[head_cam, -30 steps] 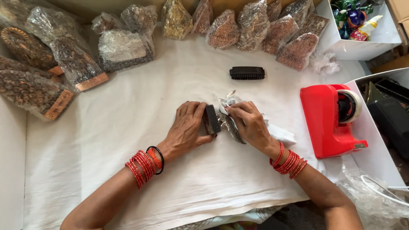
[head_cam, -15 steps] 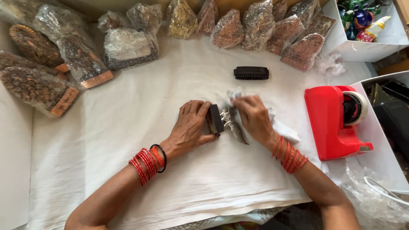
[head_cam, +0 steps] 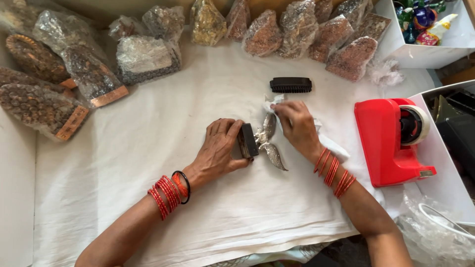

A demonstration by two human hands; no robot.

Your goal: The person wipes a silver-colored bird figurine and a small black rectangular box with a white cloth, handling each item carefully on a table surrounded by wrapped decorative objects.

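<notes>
My left hand (head_cam: 219, 148) grips a small dark rectangular block (head_cam: 247, 140) on the white cloth (head_cam: 148, 148). A silver winged metal ornament (head_cam: 269, 143) stands out from the block's right side. My right hand (head_cam: 296, 125) rests on the ornament's upper wing and pinches a piece of white tissue paper (head_cam: 273, 103) that spreads under and behind it. Both wrists carry red bangles. A second dark ribbed block (head_cam: 291, 85) lies apart, a little farther back.
A red tape dispenser (head_cam: 393, 141) stands to the right. Bubble-wrapped items (head_cam: 262, 32) line the back edge and several more (head_cam: 42, 84) lie at the left. A white tray of coloured figurines (head_cam: 425, 20) sits at the back right, a white box (head_cam: 452, 128) at right.
My right hand has slid up along the ornament toward its upper wing and the tissue. My left hand keeps its hold on the block.
</notes>
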